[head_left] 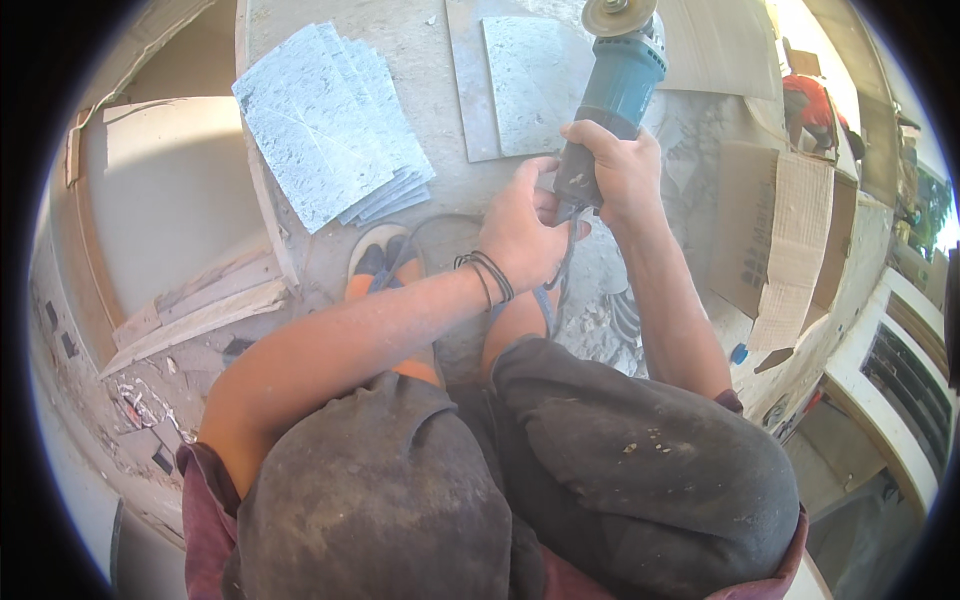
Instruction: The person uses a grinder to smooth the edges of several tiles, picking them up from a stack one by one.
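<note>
My right hand (625,170) is wrapped round the dark rear grip of a teal angle grinder (622,80). Its round disc (617,12) points away from me at the top edge. Close against the grinder's tail end, my left hand (525,225) has its fingers curled, with the power cord (568,255) running down beside its thumb. Just beyond the hands lies a rough grey stone tile (530,85) on a larger flat board (472,120). To the left, several similar tiles form a fanned stack (325,125).
An open cardboard box (790,240) stands on the right, a blue cap (739,354) by it. Pale dust and scraps cover the ground near my feet (380,255). A wooden-framed panel (180,200) lies left. Another person in red (812,100) is at the far right.
</note>
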`<state>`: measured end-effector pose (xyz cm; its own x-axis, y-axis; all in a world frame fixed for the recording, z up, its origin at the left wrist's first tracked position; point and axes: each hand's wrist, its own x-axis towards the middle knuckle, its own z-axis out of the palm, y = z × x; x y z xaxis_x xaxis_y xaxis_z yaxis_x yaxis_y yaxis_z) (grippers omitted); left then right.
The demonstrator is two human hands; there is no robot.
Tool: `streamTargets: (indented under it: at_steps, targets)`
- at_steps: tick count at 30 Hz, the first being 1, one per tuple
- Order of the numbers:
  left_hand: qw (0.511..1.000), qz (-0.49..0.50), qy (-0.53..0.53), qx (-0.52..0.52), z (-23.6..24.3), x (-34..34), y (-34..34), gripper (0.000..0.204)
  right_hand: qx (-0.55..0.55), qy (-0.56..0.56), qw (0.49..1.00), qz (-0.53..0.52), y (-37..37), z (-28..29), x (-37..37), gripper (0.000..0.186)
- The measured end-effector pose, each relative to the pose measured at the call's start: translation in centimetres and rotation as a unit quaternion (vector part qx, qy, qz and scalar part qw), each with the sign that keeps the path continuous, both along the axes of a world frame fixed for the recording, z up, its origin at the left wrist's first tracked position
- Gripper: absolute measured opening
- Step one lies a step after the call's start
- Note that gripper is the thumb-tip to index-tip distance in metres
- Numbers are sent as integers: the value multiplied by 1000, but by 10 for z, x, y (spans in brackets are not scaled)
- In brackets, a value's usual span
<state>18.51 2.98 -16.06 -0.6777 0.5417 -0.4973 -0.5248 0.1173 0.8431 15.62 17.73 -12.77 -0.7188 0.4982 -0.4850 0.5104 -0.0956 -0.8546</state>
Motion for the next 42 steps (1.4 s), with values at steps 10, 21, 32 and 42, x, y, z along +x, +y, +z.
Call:
streamTargets:
  at_steps: [10, 21, 32, 42]
  targets:
    - [996, 79, -46, 7, -1, 8, 0, 81, 2, 19, 1000, -2, -3, 1, 3, 20]
    - [997, -26, -54, 42, -1, 1, -13, 69, -13, -23, 999, 40, 15, -1, 14, 20]
    - [997, -64, 25, -48, -2, -30, -39, 36, 16, -83, 996, 17, 103, -27, 62, 29]
    - [996, -46, 37, -63, -4, -38, -41, 33, -182, -57, 981, -25, 127, -73, 83, 33]
